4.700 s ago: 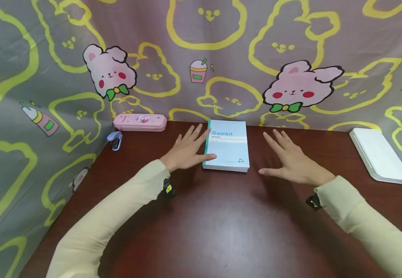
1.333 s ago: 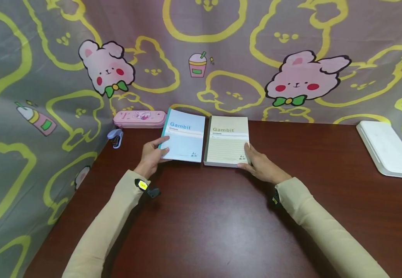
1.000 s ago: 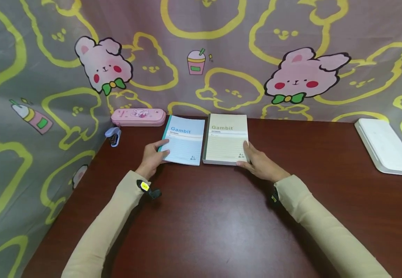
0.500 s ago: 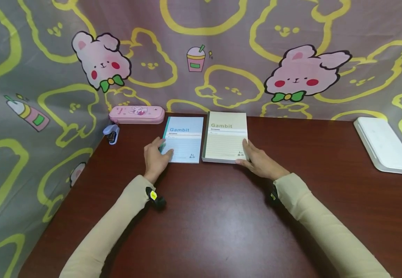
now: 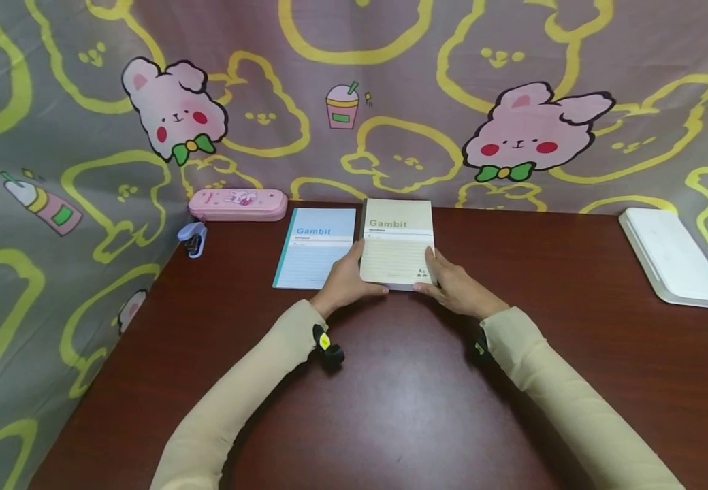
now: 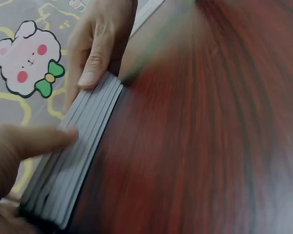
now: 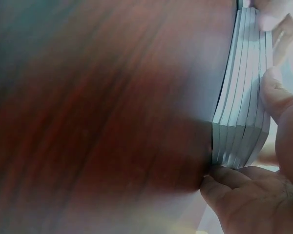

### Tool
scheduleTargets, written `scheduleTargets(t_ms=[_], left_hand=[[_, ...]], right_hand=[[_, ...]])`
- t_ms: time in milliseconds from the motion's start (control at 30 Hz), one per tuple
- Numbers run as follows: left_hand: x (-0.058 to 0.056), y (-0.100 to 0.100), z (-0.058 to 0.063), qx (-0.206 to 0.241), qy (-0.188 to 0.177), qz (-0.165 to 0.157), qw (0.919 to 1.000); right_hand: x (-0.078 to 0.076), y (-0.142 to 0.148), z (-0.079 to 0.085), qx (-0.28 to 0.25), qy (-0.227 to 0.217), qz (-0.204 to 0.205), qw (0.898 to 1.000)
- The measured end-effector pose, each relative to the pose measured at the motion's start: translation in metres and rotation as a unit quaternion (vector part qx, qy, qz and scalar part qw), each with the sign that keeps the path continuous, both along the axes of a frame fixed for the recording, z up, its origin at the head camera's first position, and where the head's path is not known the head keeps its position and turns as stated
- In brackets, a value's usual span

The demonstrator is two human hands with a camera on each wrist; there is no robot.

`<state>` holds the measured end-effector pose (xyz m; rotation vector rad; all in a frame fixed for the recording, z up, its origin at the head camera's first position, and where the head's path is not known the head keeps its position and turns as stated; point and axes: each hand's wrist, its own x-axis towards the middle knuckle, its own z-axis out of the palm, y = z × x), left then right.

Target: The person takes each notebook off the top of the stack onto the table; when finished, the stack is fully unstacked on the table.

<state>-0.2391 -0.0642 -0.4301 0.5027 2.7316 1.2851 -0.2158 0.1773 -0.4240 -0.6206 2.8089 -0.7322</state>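
A stack of several A5 notebooks [image 5: 398, 235], cream-covered on top, lies at the back middle of the table. My left hand [image 5: 346, 278] holds its near left corner, thumb along the front edge and fingers at the spine side. On the near right corner my right hand [image 5: 459, 284] grips the stack, thumb in front and fingers along the side. Both wrist views show the page edges [image 6: 85, 136] between the two hands. A single blue notebook [image 5: 317, 252] with a teal spine lies flat just left of the stack, partly behind my left hand.
A pink pencil case [image 5: 237, 205] sits at the back left, with a small lilac stapler [image 5: 192, 239] in front of it. At the far right lies a white flat case [image 5: 674, 255]. A patterned curtain [image 5: 403, 88] hangs right behind the table [image 5: 403, 395].
The blue notebook, earlier atop the stack, was carried left and laid down. My left hand has let go of it and moved right onto the stack. My right hand keeps its hold.
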Motion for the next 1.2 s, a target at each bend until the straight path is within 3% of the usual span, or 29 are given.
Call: scheduleTargets(t_ms=[333, 567, 800, 967, 1100, 1200], left_hand=[[-0.0021, 0.0085, -0.0046, 0.012, 0.015, 0.013, 0.9997], [-0.0016, 0.0087, -0.0043, 0.008, 0.014, 0.017, 0.9997], [-0.0005, 0.008, -0.0036, 0.004, 0.008, 0.026, 0.9996], [0.0, 0.0086, -0.0029, 0.003, 0.001, 0.032, 0.9995], [0.0, 0.0089, -0.0036, 0.008, -0.005, 0.034, 0.9994], [-0.0002, 0.0079, -0.0051, 0.01, -0.002, 0.035, 0.9994]], right_hand=[[0.0001, 0.001, 0.0036, -0.001, 0.004, 0.003, 1.0], [-0.0034, -0.0015, 0.0063, 0.005, 0.052, 0.006, 0.999], [-0.0037, -0.003, 0.0056, -0.003, 0.06, 0.002, 0.998], [-0.0031, -0.0042, 0.0058, -0.052, 0.029, -0.059, 0.996], [-0.0037, -0.0041, 0.0068, -0.098, -0.017, -0.13, 0.987], [-0.0047, -0.0036, 0.0089, -0.112, -0.031, -0.15, 0.982]])
